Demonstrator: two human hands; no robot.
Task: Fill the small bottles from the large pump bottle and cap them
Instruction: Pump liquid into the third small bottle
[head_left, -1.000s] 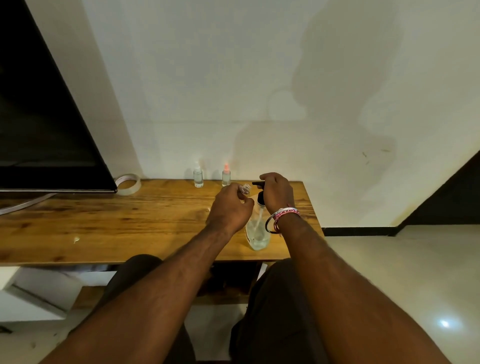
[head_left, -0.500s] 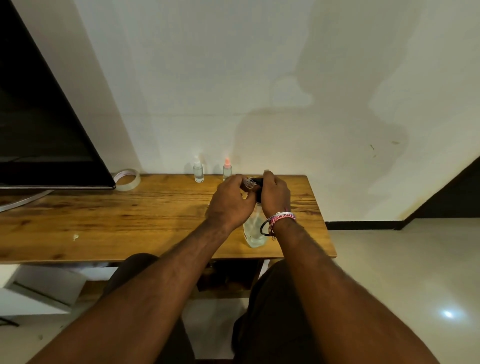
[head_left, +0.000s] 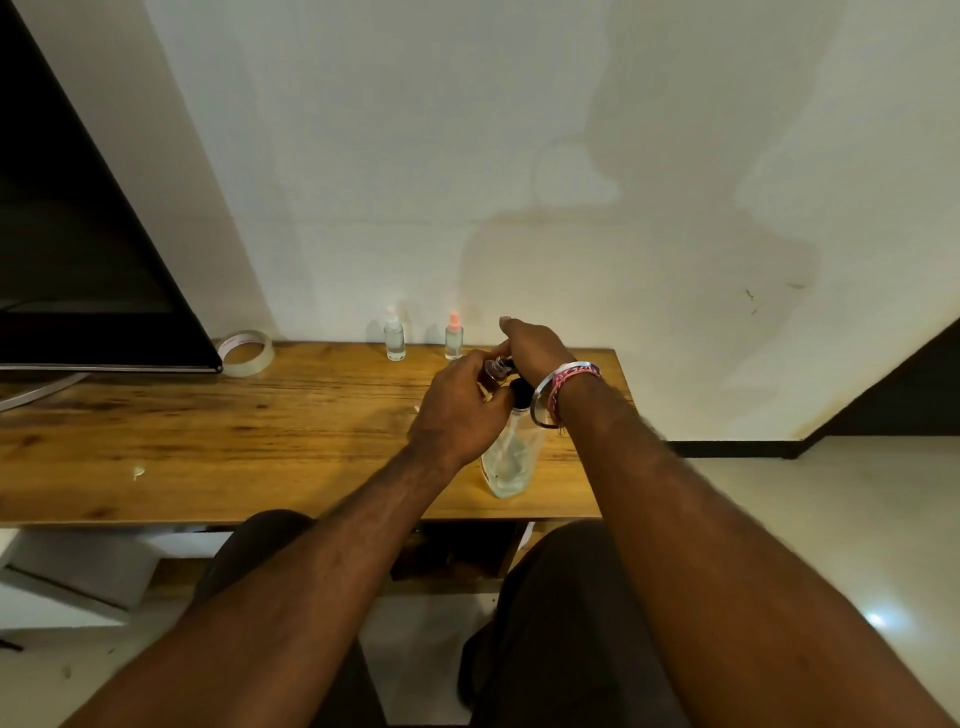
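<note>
The large clear pump bottle (head_left: 506, 462) stands near the front right of the wooden table (head_left: 208, 441), with a low level of liquid inside. My right hand (head_left: 535, 348) lies curled over its black pump head, one fingertip lifted. My left hand (head_left: 457, 410) grips a small clear bottle (head_left: 496, 368) and holds its open neck up against the pump's spout; most of that bottle is hidden in my fingers. Two more small bottles stand at the back by the wall, one with a white cap (head_left: 394, 338) and one with a pink cap (head_left: 453, 340).
A roll of clear tape (head_left: 247, 353) lies at the back left beside a dark TV screen (head_left: 78, 260). A small pale scrap (head_left: 138, 472) sits on the table's left part. The table's right edge is just past the pump bottle.
My left hand brought the small bottle up to the pump's spout, and both hands closed together over the pump head. The camera tilted slightly.
</note>
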